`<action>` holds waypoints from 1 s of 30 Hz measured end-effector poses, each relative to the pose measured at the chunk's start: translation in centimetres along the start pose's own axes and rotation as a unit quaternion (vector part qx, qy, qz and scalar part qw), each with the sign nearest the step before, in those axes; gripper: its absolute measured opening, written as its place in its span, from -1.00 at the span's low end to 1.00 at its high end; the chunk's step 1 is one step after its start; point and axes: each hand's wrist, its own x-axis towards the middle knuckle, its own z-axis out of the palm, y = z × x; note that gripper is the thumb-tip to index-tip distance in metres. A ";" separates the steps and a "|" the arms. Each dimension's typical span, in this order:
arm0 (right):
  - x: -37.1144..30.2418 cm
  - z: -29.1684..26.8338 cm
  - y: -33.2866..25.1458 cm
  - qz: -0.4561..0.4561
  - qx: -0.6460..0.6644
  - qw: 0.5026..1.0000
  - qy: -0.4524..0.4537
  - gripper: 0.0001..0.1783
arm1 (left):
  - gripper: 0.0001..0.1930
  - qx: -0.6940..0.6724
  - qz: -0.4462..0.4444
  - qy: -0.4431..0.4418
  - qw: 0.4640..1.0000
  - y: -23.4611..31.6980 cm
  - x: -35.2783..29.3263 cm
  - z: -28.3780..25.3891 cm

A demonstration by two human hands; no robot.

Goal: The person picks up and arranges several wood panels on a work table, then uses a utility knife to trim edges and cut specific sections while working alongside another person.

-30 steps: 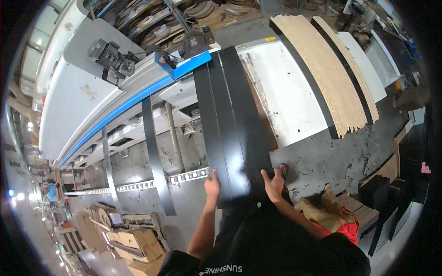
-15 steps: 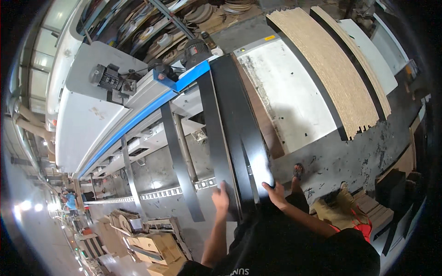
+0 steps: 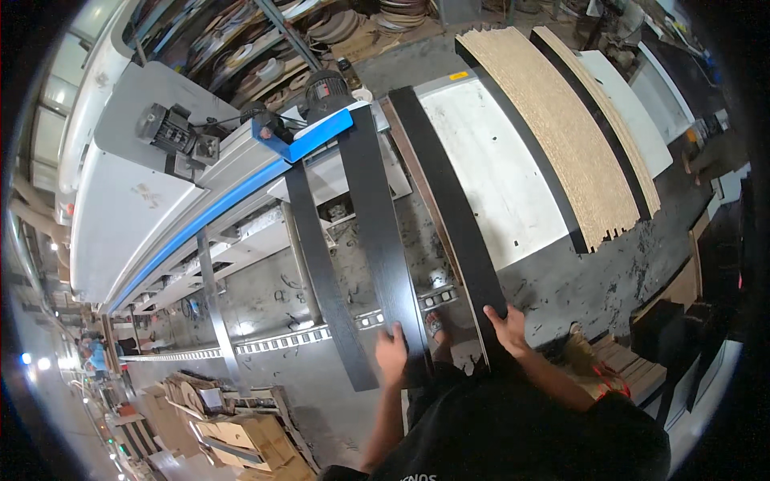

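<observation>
My left hand (image 3: 391,353) grips the near end of a long black board (image 3: 375,212), thumb on top at its left edge. That board's far end meets the blue-edged machine (image 3: 241,192). To the right, my right hand (image 3: 507,330) holds the near end of another black board (image 3: 453,192), with its thumb on top and its fingers round the right edge. A reddish-brown strip (image 3: 423,180) shows along that board's left side. Another narrow black board (image 3: 321,272) lies left of the middle one, its far end also at the machine. The undersides of both hands are hidden.
A white panel (image 3: 501,176) and a wood-grain panel stack (image 3: 553,128) with black edges lie on the right. Motors (image 3: 172,132) sit on the machine. A roller track (image 3: 305,334) crosses below the boards. Cardboard boxes (image 3: 249,441) stand lower left, and loaded shelves (image 3: 265,56) behind.
The black boards that lay close together have separated: my right hand has swung one to the right, opening a wide gap. My left hand has stayed at the near end of the middle board.
</observation>
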 end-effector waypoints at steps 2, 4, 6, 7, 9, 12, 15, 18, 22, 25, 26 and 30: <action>1.6 -0.6 0.4 0.014 0.017 1.000 -0.018 -0.29 | -0.26 -0.107 -0.026 0.017 0.994 -3.9 1.6 2.4; 3.7 -1.1 0.7 0.001 -0.047 0.998 0.047 -0.28 | -0.26 -0.172 -0.057 -0.035 0.983 -5.3 2.7 3.2; 5.9 -2.3 0.0 -0.023 0.020 0.998 0.061 -0.16 | -0.23 -0.158 -0.051 -0.006 0.986 -4.1 1.9 3.5; 7.4 -3.2 1.2 0.013 -0.007 0.999 0.052 -0.14 | -0.21 -0.114 -0.034 -0.004 0.993 -2.1 1.0 3.2; 10.2 -4.3 1.1 0.077 -0.071 0.994 0.033 -0.07 | -0.15 -0.099 -0.003 0.030 0.995 -0.6 0.5 3.1; 13.1 -4.6 4.0 0.048 -0.125 0.989 0.063 -0.06 | -0.15 -0.106 -0.001 0.015 0.994 1.0 -0.2 3.0; 13.8 -5.8 3.5 0.047 -0.161 0.986 0.006 -0.02 | -0.15 -0.127 0.008 -0.005 0.992 2.6 -0.4 3.5; 13.9 -4.4 7.1 0.051 -0.102 0.993 0.024 0.08 | -0.12 -0.122 0.008 -0.035 0.992 8.4 -1.8 5.0; 13.3 -1.7 13.5 0.062 0.030 0.997 0.038 0.02 | -0.03 -0.055 -0.019 -0.056 0.997 13.9 -1.4 8.3; 12.8 -3.9 12.8 0.118 0.059 0.991 -0.012 -0.03 | -0.01 -0.112 0.040 -0.019 0.993 17.7 -2.1 11.6; 12.7 -4.1 13.6 0.131 0.049 0.990 -0.032 -0.03 | -0.01 -0.112 0.043 -0.021 0.993 18.8 -2.3 12.7; 13.0 -4.9 15.3 0.151 0.267 0.939 -0.155 0.05 | 0.00 -0.086 0.053 -0.003 0.995 20.6 -2.6 17.5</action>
